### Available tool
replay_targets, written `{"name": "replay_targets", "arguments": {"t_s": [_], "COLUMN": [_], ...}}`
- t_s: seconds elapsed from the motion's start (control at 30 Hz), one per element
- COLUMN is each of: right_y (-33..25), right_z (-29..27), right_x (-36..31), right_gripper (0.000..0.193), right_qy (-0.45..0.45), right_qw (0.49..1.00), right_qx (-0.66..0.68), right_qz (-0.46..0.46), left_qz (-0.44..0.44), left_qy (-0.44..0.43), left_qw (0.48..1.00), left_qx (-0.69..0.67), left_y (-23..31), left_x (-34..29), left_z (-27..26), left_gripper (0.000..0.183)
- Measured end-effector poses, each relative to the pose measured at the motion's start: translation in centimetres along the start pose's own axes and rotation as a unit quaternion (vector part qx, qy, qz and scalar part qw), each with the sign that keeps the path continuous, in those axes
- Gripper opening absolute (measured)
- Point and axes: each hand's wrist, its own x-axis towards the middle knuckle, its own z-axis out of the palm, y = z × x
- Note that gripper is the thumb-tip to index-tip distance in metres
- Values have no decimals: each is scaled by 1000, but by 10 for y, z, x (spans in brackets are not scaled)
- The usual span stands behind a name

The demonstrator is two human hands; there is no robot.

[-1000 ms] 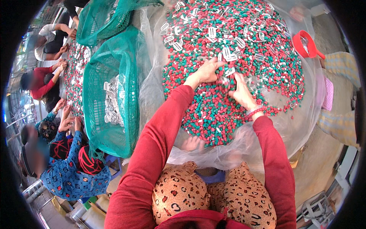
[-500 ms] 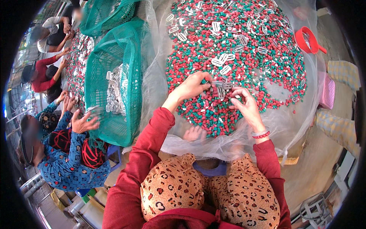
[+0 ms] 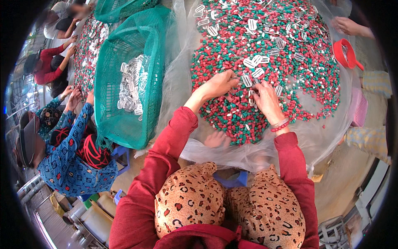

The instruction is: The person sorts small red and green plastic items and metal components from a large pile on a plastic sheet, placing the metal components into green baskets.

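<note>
Both my hands work over a heap of small red, green and white pebbles point(image 3: 232, 110) strewn with silver slide buckles point(image 3: 252, 25). My left hand point(image 3: 217, 86) is curled just left of a buckle point(image 3: 246, 80), its fingertips pinched together; what they hold, if anything, is hidden. Close by on the right, my right hand point(image 3: 267, 101) bends its fingers down onto another buckle point(image 3: 251, 98), thumb and fingers closing at its edge. A few more buckles point(image 3: 256, 61) lie flat just beyond my hands.
To the left stands a green netted basket point(image 3: 99, 89) with many silver buckles inside. Clear plastic sheeting point(image 3: 176, 83) borders the heap. A red scoop point(image 3: 345, 53) and a pink basket point(image 3: 359, 108) are at the right. Co-workers sit along the left; another person's hand point(image 3: 348, 25) reaches in at far right.
My right hand has come in over the buckles, closer to my left hand. The view has shifted slightly. The nearest co-worker's raised hand has dropped toward the heap; a hand has appeared at far right.
</note>
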Motion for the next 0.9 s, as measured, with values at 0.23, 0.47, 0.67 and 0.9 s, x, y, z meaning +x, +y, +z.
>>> {"name": "replay_targets", "arguments": {"t_s": [0.23, 0.47, 0.67, 0.9], "right_y": [-5, 13, 16, 25], "right_z": [-12, 2, -9, -33], "right_x": [-8, 25, 8, -39], "right_gripper": [22, 25, 10, 22], "right_qy": [48, 41, 64, 52], "right_qw": [990, 995, 983, 845], "right_qx": [129, -85, 156, 498], "right_qz": [41, -40, 72, 188], "left_qz": [184, 101, 28, 86], "left_qy": [87, 109, 57, 132], "left_qw": [966, 987, 962, 939], "left_qx": [158, 56, -267, 305], "left_y": [-2, 22, 34, -4], "left_x": [-7, -11, -20, 15], "left_z": [-5, -16, -16, 24], "left_gripper": [21, 20, 21, 36]}}
